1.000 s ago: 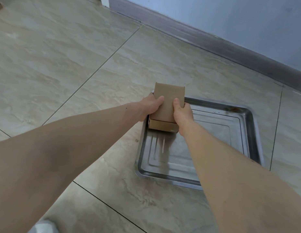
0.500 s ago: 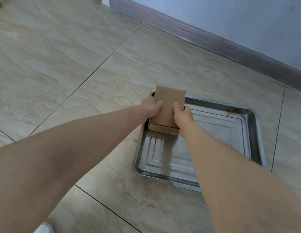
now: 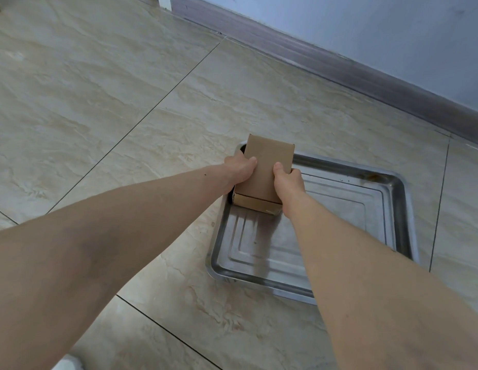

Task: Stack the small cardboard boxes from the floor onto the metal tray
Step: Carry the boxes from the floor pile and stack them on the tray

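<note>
Both hands — left [image 3: 239, 170], right [image 3: 287, 180] — grip the first box [image 3: 264, 172] at the tray's [image 3: 403, 209] far-left corner — no stack yet.

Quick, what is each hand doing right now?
Left hand: grips the left side of the cardboard box.
Right hand: grips the box's right side, over the metal tray.

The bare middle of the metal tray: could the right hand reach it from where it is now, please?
Probably yes. The right hand grips the cardboard box at the metal tray's far-left corner, and nothing lies on the bare floor beside it.
</note>
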`<action>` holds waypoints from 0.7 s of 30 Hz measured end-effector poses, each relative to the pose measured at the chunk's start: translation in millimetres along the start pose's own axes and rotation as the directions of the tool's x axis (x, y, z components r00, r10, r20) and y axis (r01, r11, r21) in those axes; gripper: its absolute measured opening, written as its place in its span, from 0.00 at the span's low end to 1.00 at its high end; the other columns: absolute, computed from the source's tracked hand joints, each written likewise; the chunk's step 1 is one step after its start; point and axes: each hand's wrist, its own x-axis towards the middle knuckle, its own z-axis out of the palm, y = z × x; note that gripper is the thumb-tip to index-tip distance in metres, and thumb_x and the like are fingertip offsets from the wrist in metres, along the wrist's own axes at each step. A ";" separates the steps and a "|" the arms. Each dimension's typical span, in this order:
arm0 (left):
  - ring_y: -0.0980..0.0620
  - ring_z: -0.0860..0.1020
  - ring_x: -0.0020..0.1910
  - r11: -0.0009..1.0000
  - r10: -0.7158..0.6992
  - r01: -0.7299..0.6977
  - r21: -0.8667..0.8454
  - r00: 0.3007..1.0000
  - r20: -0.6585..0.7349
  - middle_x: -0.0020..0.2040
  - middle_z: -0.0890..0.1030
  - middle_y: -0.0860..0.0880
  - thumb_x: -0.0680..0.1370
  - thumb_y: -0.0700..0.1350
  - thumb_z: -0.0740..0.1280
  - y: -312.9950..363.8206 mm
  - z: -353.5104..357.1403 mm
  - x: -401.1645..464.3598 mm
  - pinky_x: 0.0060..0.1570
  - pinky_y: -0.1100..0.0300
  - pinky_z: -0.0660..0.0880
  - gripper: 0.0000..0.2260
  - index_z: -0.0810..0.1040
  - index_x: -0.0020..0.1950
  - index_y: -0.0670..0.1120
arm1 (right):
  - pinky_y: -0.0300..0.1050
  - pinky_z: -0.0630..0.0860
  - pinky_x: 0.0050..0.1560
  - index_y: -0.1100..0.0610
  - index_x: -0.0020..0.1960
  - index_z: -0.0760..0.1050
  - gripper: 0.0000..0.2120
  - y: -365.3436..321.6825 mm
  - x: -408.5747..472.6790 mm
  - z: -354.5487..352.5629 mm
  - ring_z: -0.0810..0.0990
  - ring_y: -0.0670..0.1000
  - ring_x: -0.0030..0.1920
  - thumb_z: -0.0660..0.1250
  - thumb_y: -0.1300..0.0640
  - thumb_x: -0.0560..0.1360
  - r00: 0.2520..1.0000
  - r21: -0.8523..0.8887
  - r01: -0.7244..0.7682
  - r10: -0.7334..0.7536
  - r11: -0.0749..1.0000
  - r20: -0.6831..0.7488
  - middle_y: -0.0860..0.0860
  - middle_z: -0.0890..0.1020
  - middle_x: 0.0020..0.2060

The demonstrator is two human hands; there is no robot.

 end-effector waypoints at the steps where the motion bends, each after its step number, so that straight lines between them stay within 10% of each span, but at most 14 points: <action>1: 0.42 0.76 0.62 1.000 0.006 -0.006 -0.023 1.000 0.002 0.69 0.72 0.44 0.80 0.53 0.58 0.9 -0.4 -0.9 0.64 0.46 0.75 0.28 0.56 0.80 0.56 | 0.52 0.72 0.64 0.58 0.73 0.64 0.24 -0.7 -0.1 -0.3 0.74 0.58 0.64 0.57 0.44 0.84 1.000 0.004 -0.001 0.001 1.000 0.000 0.56 0.74 0.67; 12: 0.41 0.61 0.77 0.997 -0.064 0.066 0.039 0.997 -0.039 0.80 0.57 0.44 0.84 0.60 0.53 6.5 -6.5 -17.5 0.74 0.45 0.61 0.33 0.49 0.82 0.45 | 0.60 0.64 0.72 0.55 0.77 0.62 0.31 -9.3 0.1 -10.3 0.66 0.60 0.72 0.56 0.37 0.81 0.975 -0.127 0.043 -0.069 0.991 -0.212 0.57 0.71 0.71; 21: 0.43 0.55 0.80 0.992 -0.129 0.127 -0.026 0.986 -0.103 0.82 0.54 0.48 0.84 0.63 0.51 41.8 -59.0 -62.8 0.74 0.41 0.56 0.32 0.52 0.83 0.46 | 0.56 0.56 0.74 0.54 0.79 0.60 0.30 -65.9 -33.7 -21.3 0.58 0.58 0.77 0.55 0.39 0.83 0.955 -0.480 0.226 -0.290 0.848 -0.063 0.52 0.66 0.77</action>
